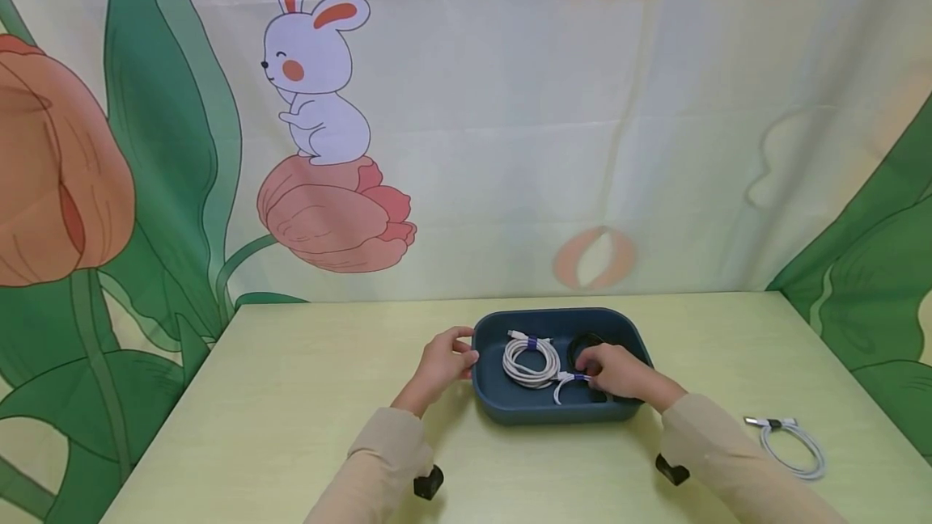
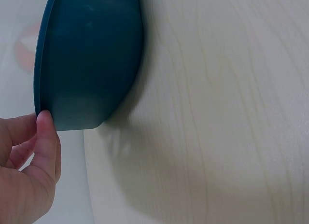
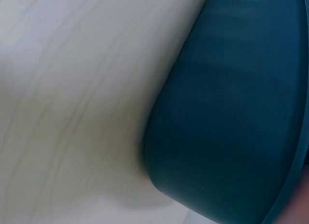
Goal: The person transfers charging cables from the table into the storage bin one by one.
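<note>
A dark blue plastic bin (image 1: 524, 416) with rounded corners stands on the table. My left hand (image 1: 442, 360) pinches its left rim between thumb and fingers; the left wrist view shows this hand (image 2: 34, 173) at the edge of the bin wall (image 2: 91, 64). Inside lie a coiled white cable (image 1: 514, 374) with a blue tie and a black cable (image 1: 578, 344) behind my right hand. Reaching over the right side, my right hand (image 1: 617, 370) pinches a second white cable (image 1: 561, 388) with a blue tie, partly hidden by the fingers. Only a blurred edge of that hand (image 3: 297, 207) shows in the right wrist view.
On the right of the pale wooden table (image 1: 291, 411) lies a coiled white cable (image 1: 817, 459) with a black tie, close to my right sleeve (image 1: 717, 435). A printed curtain (image 1: 480, 144) with a rabbit and tulips hangs behind the table's far edge.
</note>
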Motion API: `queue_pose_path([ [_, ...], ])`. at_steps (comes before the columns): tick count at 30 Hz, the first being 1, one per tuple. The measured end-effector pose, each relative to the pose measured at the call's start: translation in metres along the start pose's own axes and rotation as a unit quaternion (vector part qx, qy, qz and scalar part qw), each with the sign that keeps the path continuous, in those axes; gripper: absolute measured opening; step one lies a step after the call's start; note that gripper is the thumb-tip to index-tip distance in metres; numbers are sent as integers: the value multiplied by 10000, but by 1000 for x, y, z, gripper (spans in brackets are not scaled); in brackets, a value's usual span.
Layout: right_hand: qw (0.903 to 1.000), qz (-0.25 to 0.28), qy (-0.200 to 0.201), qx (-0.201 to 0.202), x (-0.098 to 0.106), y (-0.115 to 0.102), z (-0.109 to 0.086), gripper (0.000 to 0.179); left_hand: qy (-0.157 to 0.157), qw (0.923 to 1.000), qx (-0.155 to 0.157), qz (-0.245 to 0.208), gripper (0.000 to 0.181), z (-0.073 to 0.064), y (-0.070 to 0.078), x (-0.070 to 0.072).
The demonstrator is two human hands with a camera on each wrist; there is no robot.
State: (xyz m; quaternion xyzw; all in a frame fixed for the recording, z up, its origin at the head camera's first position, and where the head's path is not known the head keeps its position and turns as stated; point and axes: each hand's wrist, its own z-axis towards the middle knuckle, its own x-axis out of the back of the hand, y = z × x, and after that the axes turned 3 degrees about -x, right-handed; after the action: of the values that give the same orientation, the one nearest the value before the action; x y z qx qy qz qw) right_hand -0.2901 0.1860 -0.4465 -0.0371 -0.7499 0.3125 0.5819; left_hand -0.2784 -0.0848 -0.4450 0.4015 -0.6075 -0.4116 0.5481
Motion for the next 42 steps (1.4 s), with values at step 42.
queue_pose_path([
  [42,9972,-736,50,-82,3,4,0,29,-33,10000,-27,74,38,0,1,1],
])
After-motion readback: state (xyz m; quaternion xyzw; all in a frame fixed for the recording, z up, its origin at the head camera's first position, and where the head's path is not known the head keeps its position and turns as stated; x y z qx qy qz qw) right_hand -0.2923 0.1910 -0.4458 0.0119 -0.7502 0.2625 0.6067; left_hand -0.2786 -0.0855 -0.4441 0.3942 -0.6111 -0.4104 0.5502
